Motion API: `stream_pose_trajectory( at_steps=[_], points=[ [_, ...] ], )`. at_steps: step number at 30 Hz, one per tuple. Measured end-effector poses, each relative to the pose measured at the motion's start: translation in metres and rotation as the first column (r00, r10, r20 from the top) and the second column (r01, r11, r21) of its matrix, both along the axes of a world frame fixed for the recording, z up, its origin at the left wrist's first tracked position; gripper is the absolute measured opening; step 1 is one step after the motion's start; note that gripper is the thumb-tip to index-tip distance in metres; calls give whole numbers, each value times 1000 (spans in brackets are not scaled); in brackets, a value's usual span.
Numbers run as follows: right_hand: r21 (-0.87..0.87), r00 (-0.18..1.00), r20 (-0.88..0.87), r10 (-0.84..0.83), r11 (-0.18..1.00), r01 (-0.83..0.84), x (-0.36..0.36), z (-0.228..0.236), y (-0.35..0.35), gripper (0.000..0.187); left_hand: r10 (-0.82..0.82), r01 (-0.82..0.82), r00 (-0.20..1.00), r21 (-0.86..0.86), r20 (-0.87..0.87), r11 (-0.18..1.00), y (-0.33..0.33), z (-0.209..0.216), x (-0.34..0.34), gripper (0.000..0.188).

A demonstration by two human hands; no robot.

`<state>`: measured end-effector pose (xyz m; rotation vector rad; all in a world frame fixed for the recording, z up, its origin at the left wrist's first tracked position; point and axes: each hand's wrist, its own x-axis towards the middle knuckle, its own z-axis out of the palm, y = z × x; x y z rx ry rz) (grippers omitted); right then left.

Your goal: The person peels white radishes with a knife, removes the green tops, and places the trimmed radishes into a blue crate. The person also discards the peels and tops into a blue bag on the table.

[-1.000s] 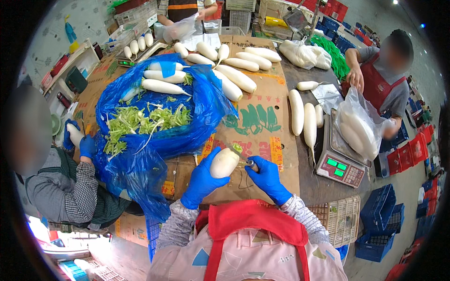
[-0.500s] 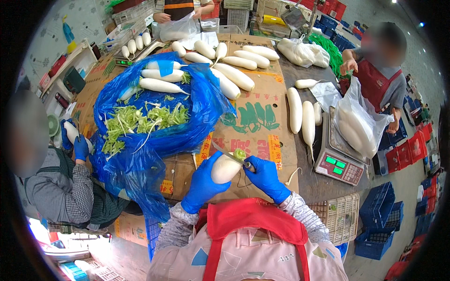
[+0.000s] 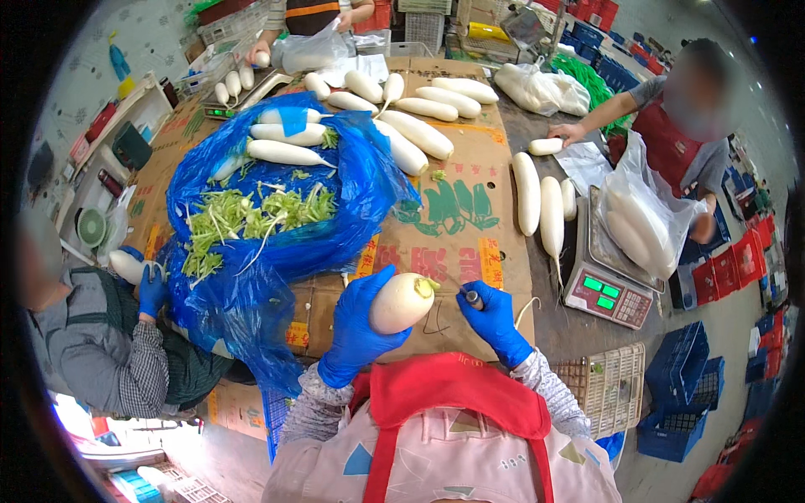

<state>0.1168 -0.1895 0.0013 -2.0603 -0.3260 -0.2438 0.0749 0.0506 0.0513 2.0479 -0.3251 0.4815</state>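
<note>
My left hand (image 3: 362, 323), in a blue glove, is wrapped round a white daikon radish (image 3: 401, 305). The radish's pale green top end points right and shows a cut face. Just right of it, my right hand (image 3: 496, 323), also gloved in blue, grips a knife (image 3: 474, 298) by its handle. The blade is apart from the radish and hard to make out. A small green scrap (image 3: 438, 174) lies farther back on the cardboard (image 3: 470, 180). To the left, a blue plastic bag (image 3: 360, 222) spread open holds trimmed leaf stalks (image 3: 251, 220) and several whole radishes.
Several radishes (image 3: 417, 134) lie at the back of the table. A scale (image 3: 605, 298) at right carries a bagged load of radishes (image 3: 641, 222); a co-worker's hand (image 3: 567, 134) touches a small radish nearby. Another co-worker at left holds a radish (image 3: 127, 267). A crate (image 3: 608, 390) stands at lower right.
The knife has come away from the radish's top, moving right with my right hand. The leafy stub is gone from the radish; a green scrap now lies on the cardboard. The right co-worker reached to a radish.
</note>
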Motion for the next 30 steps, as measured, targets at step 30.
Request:
stream_pose_trajectory(
  at_steps=[30],
  points=[
    [-224,962,4,-272,938,265,26,-72,-55,13,-195,171,978,-266,-67,949,11,-10,-10,82]
  ],
)
